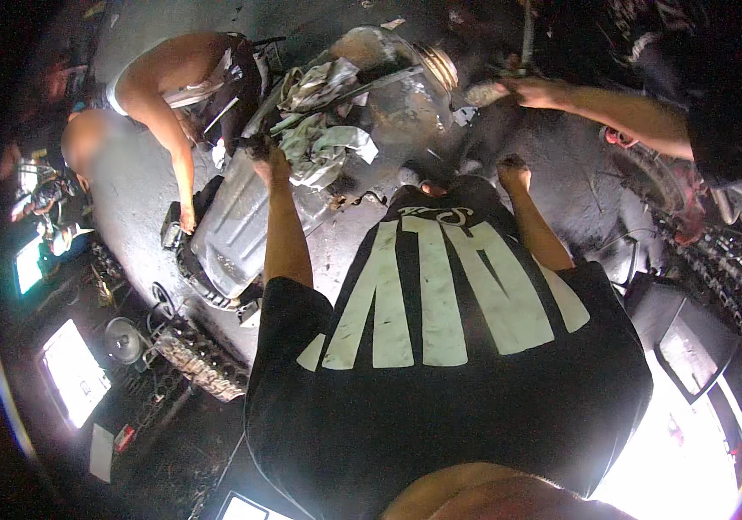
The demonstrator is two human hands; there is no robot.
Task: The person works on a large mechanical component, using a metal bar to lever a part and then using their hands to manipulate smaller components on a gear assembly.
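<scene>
Rags on a big metal part (236, 230)

The big grey metal part lies on the floor (132, 178), in front of us and to our left. Crumpled rags (329, 146) sit on it and cover some of it. Our left hand (268, 158) is right next to the rags. Its fingers are dark and blurry, so we can't tell if they grip anything. Our right hand (514, 171) is well apart from the big part. Its fingers look curled in, but we can't see if something is inside.

On the left, another person bends over, and that person's hand (187, 218) is by the near end of the big part. On the right, one more person's arm (622, 121) reaches in. A bumpy long metal piece (202, 362) and a round disc (126, 340) are to our left. Our black shirt (457, 412) hides the floor below.
</scene>
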